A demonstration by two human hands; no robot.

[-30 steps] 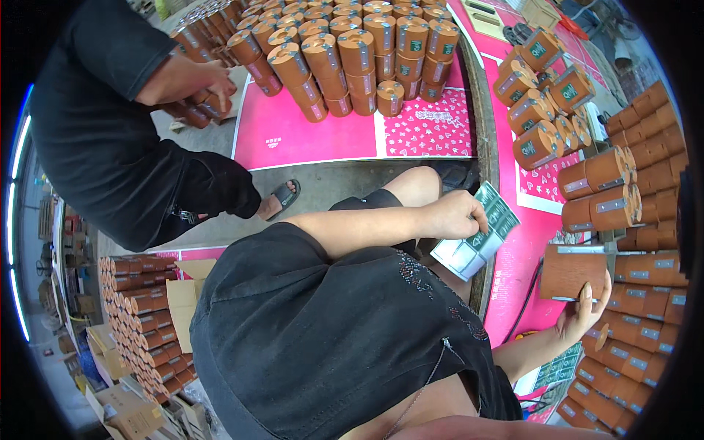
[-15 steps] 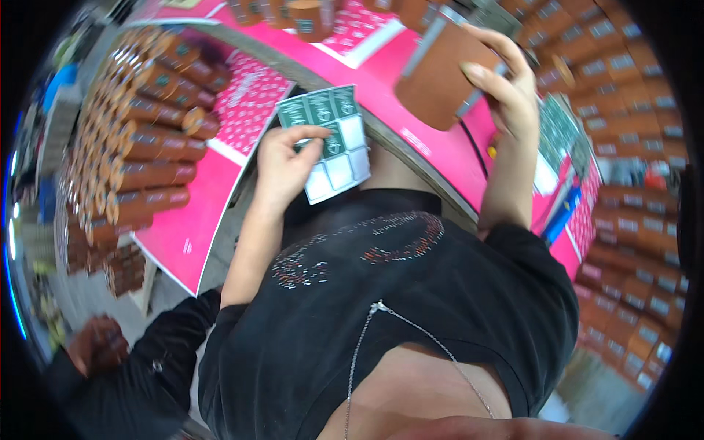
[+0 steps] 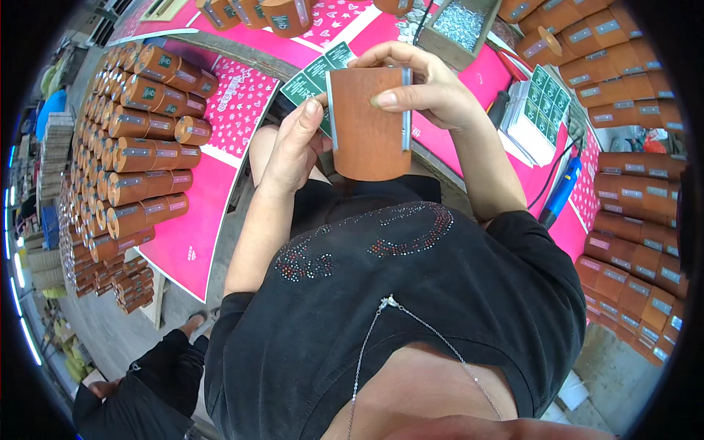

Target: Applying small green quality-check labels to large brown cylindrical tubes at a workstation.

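Observation:
A brown wood-look container (image 3: 370, 139), with a silvery metal strip along each side, is held upright in front of my body. My right hand (image 3: 436, 92) grips it from the right, thumb on the front face and fingers over the upper back edge. My left hand (image 3: 290, 150) is closed at its left side, thumb up near the metal strip. A sheet of green labels (image 3: 315, 77) sticks out behind that hand and the container; the left fingertips on it are mostly hidden.
Stacked brown containers stand on the left (image 3: 150, 150) and line the right (image 3: 634, 191). On the pink table (image 3: 469, 165) lie a label stack (image 3: 539, 110), a blue-handled tool (image 3: 563, 191) and a tray of small metal pieces (image 3: 460, 33). Another person (image 3: 147, 389) is at lower left.
My right hand has brought the container left and down, in front of the label sheet. My left hand has risen slightly to meet it, and the sheet is now partly covered.

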